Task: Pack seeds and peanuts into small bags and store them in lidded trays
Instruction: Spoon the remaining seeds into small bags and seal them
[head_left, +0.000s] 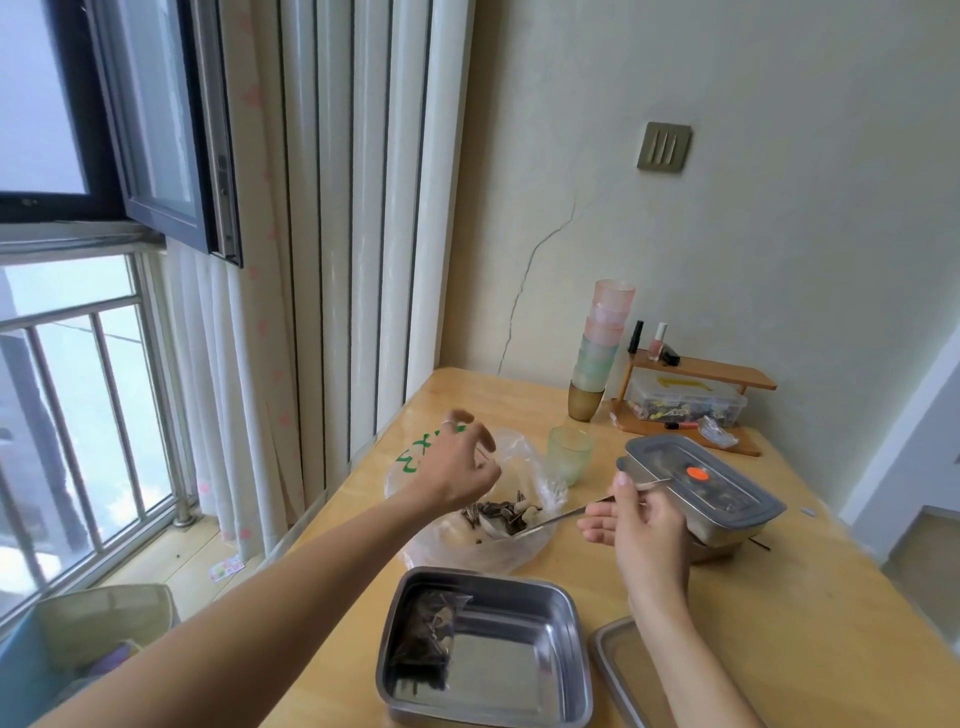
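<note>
A clear plastic bag (524, 462) of sunflower seeds and peanuts (501, 512) lies open on the wooden table (810, 587). My left hand (457, 462) pinches the bag's rim at its far left side. My right hand (639, 525) grips a metal spoon (545, 522) whose bowl is in the seeds. Nearer to me stands an open steel tray (519, 670) with one filled small bag (428, 642) lying at its left. The tray's lid (618, 670) lies beside it on the right. Behind my right hand sit two stacked lidded trays (722, 483).
A green cup (569, 454) stands just behind the bag. Further back are a stack of coloured cups (600, 348) and a small wooden shelf (696, 395) with bottles and a clear box. The curtain and window are at left; the table's left edge is close to the bag.
</note>
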